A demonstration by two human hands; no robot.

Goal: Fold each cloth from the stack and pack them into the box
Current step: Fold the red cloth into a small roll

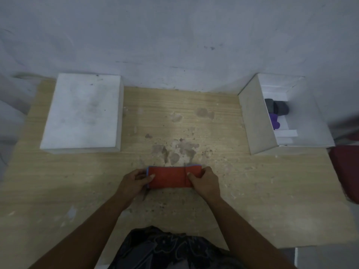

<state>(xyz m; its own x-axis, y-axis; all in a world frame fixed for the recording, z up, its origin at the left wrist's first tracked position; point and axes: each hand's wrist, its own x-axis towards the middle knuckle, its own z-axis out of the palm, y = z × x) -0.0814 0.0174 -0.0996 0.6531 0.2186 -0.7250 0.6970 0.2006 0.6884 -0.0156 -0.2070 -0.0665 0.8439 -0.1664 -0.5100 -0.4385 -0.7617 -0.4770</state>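
So the red-orange cloth with the thin blue trim [168, 177] is sitting folded into a narrow horizontal strip on the worn, stained light-wood surface [252, 191], near the front edge and right in front of me. There's a vertical fold line showing toward its right end. My left hand [136, 181] has the left end, thumb lying on top of the cloth and the other fingers curled around the edge, so it's clamped on that end. My right hand [205, 180] does the same on the right end, thumb pressed on top near the fold line, rest of the hand wrapped over the end.

Off to the back right, well apart from the cloth, is the open white cardboard box [256, 121], pushed against the wall. Inside it I can see a dark grey folded cloth [277, 107] at the far side and a purple folded cloth [274, 121] just beside it, closer to me, apparently touching.

Back left there's a flat white rectangular block [81, 113], scuffed on top. A dark red cushion-looking thing [347, 171] pokes in at the right edge, off the surface. Grey marked-up wall [174, 35] behind everything.
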